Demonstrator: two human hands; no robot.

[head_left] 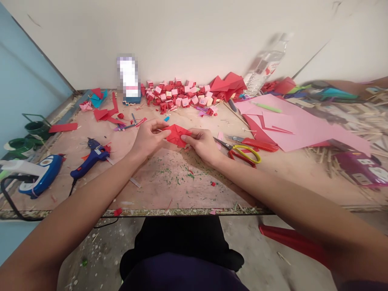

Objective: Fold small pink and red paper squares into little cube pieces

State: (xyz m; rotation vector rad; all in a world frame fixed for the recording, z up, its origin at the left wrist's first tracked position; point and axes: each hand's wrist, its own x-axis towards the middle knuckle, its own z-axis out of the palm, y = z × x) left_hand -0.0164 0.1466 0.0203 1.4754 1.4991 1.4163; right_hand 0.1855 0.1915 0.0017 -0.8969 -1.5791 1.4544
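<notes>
Between my two hands is a folded piece of red paper [176,134], with creases and flaps showing on its upper face. My left hand [149,136] pinches its left edge between thumb and fingers. On the other side, my right hand [200,142] grips the right edge, its thumb lying on top of the paper. Both hands are just above the wooden table [169,190]. Scissors [238,152] with yellow and red handles lie right of my right hand, beside a red-handled utility knife [254,143].
Behind my hands sits a heap of small pink and red folded paper pieces [182,95]. A phone [129,76] leans against the wall. On the left lies a blue glue gun [91,159]; pink paper sheets [300,129] and a clear bottle [266,66] are at the right.
</notes>
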